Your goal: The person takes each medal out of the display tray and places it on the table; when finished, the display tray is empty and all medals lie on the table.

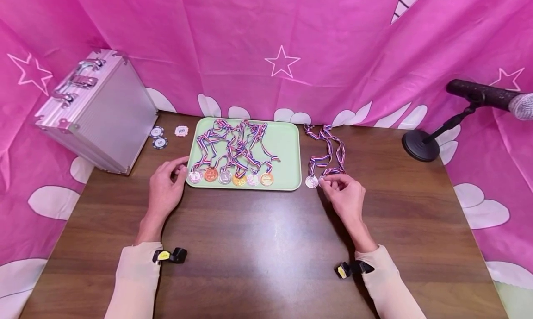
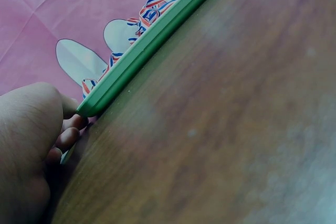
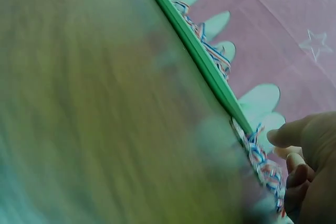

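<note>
My left hand [image 1: 165, 182] grips the left edge of a light green tray [image 1: 289, 157], thumb by the near corner. Several medals, among them an orange-bronze medal [image 1: 211, 174] and a gold medal [image 1: 239, 180], lie in a row along the tray's near side, their striped ribbons [image 1: 237, 150] tangled behind them. Right of the tray, a silver medal [image 1: 311, 182] lies on the table. Beside it, my right hand [image 1: 344, 196] pinches another medal [image 1: 321, 182], mostly hidden by the fingertips. Ribbons [image 1: 329, 147] from these two stretch toward the curtain.
A silver case [image 1: 112, 110] stands at the back left, near several poker chips [image 1: 181, 131]. At the back right is a microphone [image 1: 483, 94] on a black stand [image 1: 420, 145]. A pink curtain [image 1: 233, 46] borders the wooden table [image 1: 266, 254].
</note>
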Demonstrator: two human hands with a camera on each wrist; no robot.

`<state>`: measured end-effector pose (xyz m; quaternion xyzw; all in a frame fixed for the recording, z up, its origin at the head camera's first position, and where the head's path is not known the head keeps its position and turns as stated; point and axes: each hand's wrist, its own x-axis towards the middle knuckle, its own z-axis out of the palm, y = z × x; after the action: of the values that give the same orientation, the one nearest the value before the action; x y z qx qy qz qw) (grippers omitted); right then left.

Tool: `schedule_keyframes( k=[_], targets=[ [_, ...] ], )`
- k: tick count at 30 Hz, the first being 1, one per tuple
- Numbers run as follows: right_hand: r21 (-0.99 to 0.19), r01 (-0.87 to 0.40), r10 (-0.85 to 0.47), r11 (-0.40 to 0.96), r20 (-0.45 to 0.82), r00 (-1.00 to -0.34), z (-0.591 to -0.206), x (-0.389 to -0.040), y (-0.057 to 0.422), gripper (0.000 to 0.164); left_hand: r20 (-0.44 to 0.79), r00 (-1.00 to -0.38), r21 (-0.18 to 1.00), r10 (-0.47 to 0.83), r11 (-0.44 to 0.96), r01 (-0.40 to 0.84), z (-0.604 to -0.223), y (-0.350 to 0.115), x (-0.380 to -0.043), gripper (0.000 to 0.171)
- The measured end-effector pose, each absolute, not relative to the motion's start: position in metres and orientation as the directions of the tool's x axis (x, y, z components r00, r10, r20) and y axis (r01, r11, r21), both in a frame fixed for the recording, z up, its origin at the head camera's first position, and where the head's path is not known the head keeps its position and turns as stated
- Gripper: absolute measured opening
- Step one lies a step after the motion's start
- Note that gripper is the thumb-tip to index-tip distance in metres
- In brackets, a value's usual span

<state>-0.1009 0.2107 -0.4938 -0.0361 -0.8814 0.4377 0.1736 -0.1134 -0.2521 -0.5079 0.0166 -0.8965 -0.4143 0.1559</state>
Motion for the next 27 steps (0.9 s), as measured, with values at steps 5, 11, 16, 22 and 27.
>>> schedule_keyframes(
  k=[5,11,16,22,27],
  targets=[
    [-0.796,-0.149,0.156,0.587,0.292,-0.944,-0.484,-0.097,0.189,0.012,0.273,-0.949,0.750,-0.160,0.653,0.106,-0.507,-0.252,-0.114,0.031],
    [-0.803,-0.185,0.063,0.566,0.266,-0.962,-0.480,-0.099,0.157,0.015,0.292,-0.943,0.748,-0.157,0.653,0.123,-0.507,-0.252,-0.113,0.031],
    [-0.800,-0.216,-0.014,0.560,0.251,-0.968,-0.480,-0.101,0.131,0.019,0.292,-0.944,0.746,-0.153,0.654,0.125,-0.508,-0.252,-0.113,0.031],
    [-0.689,-0.265,-0.070,0.675,0.299,-0.952,-0.481,-0.114,0.107,0.028,0.291,-0.944,0.748,-0.156,0.652,0.123,-0.508,-0.252,-0.114,0.031],
    [-0.637,-0.262,-0.081,0.725,0.300,-0.951,-0.483,-0.123,0.095,0.039,0.287,-0.945,0.745,-0.155,0.657,0.118,-0.508,-0.252,-0.114,0.031]
  ],
)
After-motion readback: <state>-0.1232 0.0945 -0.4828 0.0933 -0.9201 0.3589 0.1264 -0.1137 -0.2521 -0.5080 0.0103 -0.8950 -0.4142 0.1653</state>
